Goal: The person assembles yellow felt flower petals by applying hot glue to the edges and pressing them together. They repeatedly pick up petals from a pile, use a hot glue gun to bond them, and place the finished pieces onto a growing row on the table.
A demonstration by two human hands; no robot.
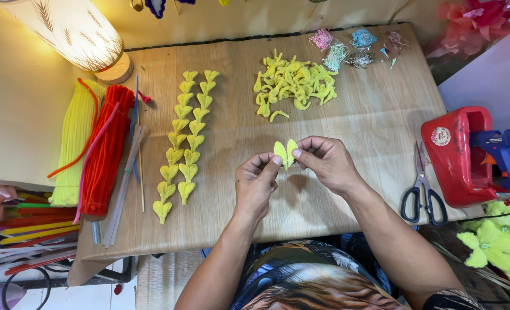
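Both hands meet over the middle of the wooden board point(335, 195). My left hand point(256, 185) and my right hand point(327, 162) pinch a small yellow-green fuzzy petal piece point(285, 151) with two lobes, held upright between the fingertips. Behind it lies a heap of similar bent yellow pipe-cleaner pieces point(294, 85). To the left, two long rows of finished leaf-shaped pieces point(184, 143) lie side by side on the board.
Bundles of yellow point(74, 143) and red pipe cleaners point(107, 150) lie at the left beside thin sticks. A lit lamp point(77, 34) stands at the back left. Scissors point(422, 192), a red holder point(459, 155) and a blue glue gun point(501, 152) sit at right. Thread tufts point(347, 49) lie far back.
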